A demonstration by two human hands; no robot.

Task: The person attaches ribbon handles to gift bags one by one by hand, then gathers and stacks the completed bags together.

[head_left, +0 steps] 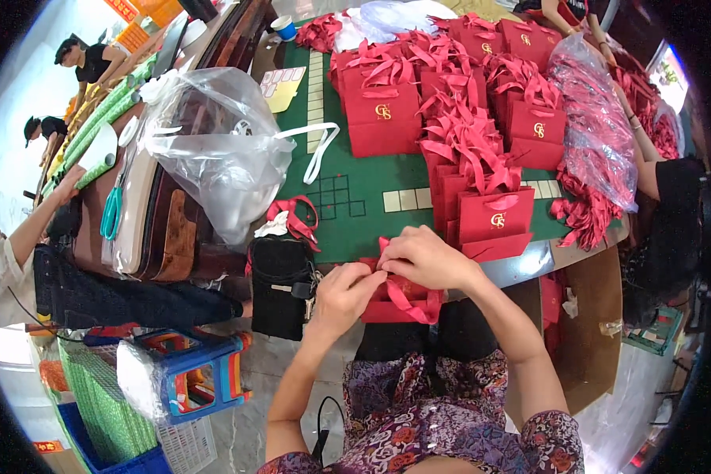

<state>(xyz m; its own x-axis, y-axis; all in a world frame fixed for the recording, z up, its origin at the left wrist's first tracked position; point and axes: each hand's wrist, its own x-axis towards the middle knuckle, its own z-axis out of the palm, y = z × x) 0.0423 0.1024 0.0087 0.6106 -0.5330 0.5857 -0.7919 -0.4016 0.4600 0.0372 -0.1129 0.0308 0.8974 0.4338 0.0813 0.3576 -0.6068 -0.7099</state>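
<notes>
A small red paper gift bag point(375, 313) rests in front of me at the near edge of the green table. Its red ribbon point(404, 302) loops down over the bag's side. My left hand point(341, 302) is closed, thumb and fingers pinched on the ribbon at the bag's top. From the right, my right hand point(429, 258) meets it there, also closed in a pinch on the ribbon. My fingers hide the exact spot they grip. Just beyond my right hand stands a row of finished-looking red gift bags point(494, 223) with ribbon handles.
More red gift bags point(383, 118) fill the table's far side. A clear plastic sack of red ribbons point(592, 118) lies at right. Left are a large clear plastic bag point(221, 150), a black pouch point(276, 276) with keys, and teal scissors point(112, 212). Other people work nearby.
</notes>
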